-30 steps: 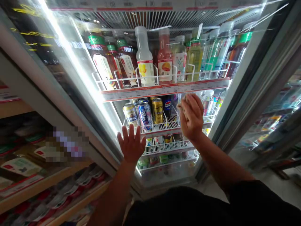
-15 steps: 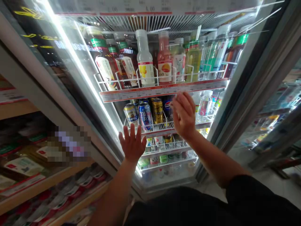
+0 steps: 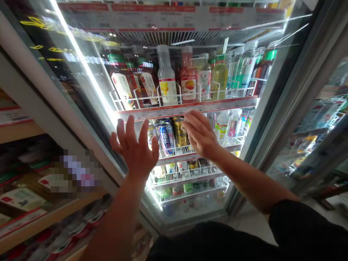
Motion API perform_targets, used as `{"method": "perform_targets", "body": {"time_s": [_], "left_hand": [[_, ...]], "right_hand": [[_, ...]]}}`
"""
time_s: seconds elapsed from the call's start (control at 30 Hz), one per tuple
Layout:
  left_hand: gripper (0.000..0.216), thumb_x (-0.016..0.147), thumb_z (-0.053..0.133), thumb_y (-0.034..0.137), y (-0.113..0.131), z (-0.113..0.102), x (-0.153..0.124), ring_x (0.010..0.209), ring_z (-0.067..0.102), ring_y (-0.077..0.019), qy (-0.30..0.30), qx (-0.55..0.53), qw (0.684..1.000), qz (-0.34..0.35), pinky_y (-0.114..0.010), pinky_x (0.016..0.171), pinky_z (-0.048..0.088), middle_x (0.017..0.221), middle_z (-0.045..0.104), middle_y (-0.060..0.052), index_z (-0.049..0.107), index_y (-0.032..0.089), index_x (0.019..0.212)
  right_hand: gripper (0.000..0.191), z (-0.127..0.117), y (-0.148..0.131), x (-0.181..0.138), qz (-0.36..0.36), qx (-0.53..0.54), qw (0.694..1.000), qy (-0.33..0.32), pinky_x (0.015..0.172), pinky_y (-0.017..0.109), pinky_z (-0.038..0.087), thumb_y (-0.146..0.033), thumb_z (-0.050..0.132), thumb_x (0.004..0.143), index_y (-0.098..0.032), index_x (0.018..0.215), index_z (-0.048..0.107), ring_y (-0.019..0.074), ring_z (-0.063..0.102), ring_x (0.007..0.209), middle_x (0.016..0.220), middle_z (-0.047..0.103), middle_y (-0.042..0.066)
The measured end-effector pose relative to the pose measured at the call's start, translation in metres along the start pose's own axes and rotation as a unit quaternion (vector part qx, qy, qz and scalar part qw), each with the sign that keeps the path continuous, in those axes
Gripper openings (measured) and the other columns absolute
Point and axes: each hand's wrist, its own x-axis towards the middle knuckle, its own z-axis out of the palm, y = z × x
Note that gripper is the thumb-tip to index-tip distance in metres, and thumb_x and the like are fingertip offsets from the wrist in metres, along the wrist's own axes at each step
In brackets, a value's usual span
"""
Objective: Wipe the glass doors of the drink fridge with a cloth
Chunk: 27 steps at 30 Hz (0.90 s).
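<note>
My left hand (image 3: 134,148) is raised in front of the left side of a lit drinks fridge, its fingers spread and nothing in it. Farther right, my right hand (image 3: 201,134) is up before the can shelf, fingers stretched toward the left and close together, with no item visible in it. Between the hands stand a blue can (image 3: 166,137) and a gold can (image 3: 180,132). My right hand partly covers the gold can. Whether either hand touches the glass, I cannot tell.
Juice bottles (image 3: 167,87) line the wire shelf above, behind a price strip (image 3: 212,106). Lower wire racks (image 3: 187,176) carry more drinks. Bright reflections lie across the glass. Wooden shelves (image 3: 51,210) with bottles stand at the left, and a dark door frame (image 3: 282,108) at the right.
My left hand has moved up and left, and its fingers are spread wider. My right hand has shifted left and its fingers have straightened. The view has tilted slightly upward.
</note>
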Motion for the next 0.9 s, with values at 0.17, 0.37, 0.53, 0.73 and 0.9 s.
{"method": "perform_targets", "body": {"time_s": [0.17,0.37,0.53,0.73,0.9], "left_hand": [[0.071,0.106,0.05,0.036,-0.008,0.011,0.024,0.165,0.001,-0.0344,-0.051,-0.016,0.999,0.001,-0.064,0.132,0.007,0.177,0.012,-0.008,0.024,0.026,0.171],[0.067,0.107,0.046,0.043,-0.007,0.017,0.017,0.164,-0.001,-0.0327,-0.059,-0.021,0.998,-0.02,-0.058,0.136,0.001,0.176,0.004,0.003,0.027,0.028,0.17],[0.062,0.107,0.044,0.049,-0.007,0.016,0.02,0.163,0.001,-0.0344,-0.066,-0.056,0.995,-0.056,-0.061,0.135,-0.001,0.176,0.015,0.001,0.042,0.025,0.164],[0.065,0.107,0.049,0.042,-0.006,0.013,0.02,0.164,-0.003,-0.0319,-0.077,-0.061,0.994,-0.047,-0.065,0.134,0.0,0.176,0.015,-0.005,0.033,0.028,0.168],[0.062,0.108,0.048,0.046,-0.006,0.012,0.02,0.164,-0.002,-0.0304,-0.079,-0.082,0.991,-0.065,-0.062,0.135,-0.003,0.176,0.017,-0.002,0.034,0.032,0.167]], "right_hand": [[0.058,-0.014,0.024,0.02,0.024,-0.045,0.998,0.039,0.131,0.055,0.04,-0.019,0.046,0.106,-0.036,0.161,0.04,0.0254,0.038,0.158,0.16,0.053,0.003],[0.055,-0.016,0.025,0.029,0.027,-0.064,0.995,0.078,0.131,0.057,0.037,-0.019,0.043,0.106,-0.032,0.159,0.043,0.0262,0.033,0.16,0.162,0.049,0.004],[0.053,-0.01,0.011,0.029,-0.06,-0.035,0.997,-0.024,0.13,0.049,0.043,-0.018,0.043,0.105,-0.031,0.157,0.046,0.0213,0.041,0.157,0.155,0.057,0.002],[0.048,-0.011,0.029,0.056,0.056,-0.068,0.993,0.073,0.133,0.058,0.034,-0.024,0.039,0.107,-0.03,0.153,0.051,0.0265,0.03,0.162,0.161,0.051,0.005],[0.053,0.0,0.002,0.044,-0.087,-0.023,0.994,-0.062,0.133,0.047,0.038,-0.02,0.041,0.107,-0.03,0.159,0.044,0.0204,0.037,0.159,0.159,0.054,0.002]]}}
